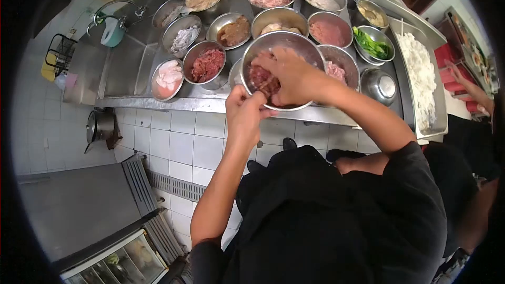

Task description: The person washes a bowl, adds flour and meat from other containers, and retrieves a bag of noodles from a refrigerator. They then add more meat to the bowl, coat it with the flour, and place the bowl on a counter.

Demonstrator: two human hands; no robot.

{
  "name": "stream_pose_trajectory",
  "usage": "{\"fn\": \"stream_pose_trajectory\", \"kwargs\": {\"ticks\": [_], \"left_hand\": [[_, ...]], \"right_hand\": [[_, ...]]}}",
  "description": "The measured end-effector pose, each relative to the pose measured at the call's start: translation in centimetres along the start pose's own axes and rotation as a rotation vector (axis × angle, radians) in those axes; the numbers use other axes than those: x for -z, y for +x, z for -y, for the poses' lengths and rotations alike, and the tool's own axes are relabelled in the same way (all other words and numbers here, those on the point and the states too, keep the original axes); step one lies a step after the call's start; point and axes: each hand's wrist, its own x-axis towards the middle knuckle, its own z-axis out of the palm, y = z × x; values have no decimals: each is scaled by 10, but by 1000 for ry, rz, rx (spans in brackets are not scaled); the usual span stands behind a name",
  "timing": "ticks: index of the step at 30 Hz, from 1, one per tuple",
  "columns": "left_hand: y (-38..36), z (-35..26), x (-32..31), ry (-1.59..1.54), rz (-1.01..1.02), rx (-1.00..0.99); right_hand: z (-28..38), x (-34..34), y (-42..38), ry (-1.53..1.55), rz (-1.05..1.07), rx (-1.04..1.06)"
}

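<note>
A metal mixing bowl (314,52) is tilted toward me at the counter's front edge, with dark red raw meat (263,80) inside. My left hand (243,110) pinches the bowl's near-left rim between thumb and fingers. Reaching into the bowl from the right, my right hand (292,73) curls its fingers over the meat; its fingertips are partly hidden. Close to the left stands a bowl of red minced meat (207,65). A bowl of pink meat pieces (336,72) sits just right of the mixing bowl, partly covered by my right arm.
Several bowls of meat crowd the metal counter (210,104). To the right are green vegetables (372,43), an upturned bowl (379,86) and a tray of white rice-like food (416,73). A sink (126,71) lies left. Another person's arm (473,87) shows far right.
</note>
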Motion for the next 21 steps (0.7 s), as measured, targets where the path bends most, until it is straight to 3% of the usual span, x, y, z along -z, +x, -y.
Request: {"fn": "stream_pose_trajectory", "kwargs": {"ticks": [2, 6, 12, 19, 21], "left_hand": [[1, 4, -12, 4, 29, 29], [14, 16, -27, 6, 53, 76], [35, 11, -58, 123, 167, 91], [66, 20, -92, 237, 370, 130], [73, 23, -103, 252, 436, 133]], "right_hand": [[-11, -6, -11, -72, -27, -5], [-50, 12, -5, -214, 151, -261], [-46, 34, -24, -276, -100, -117], [-92, 62, -44, -353, 30, -440], [-81, 73, -52, -366, -133, -353]]}}
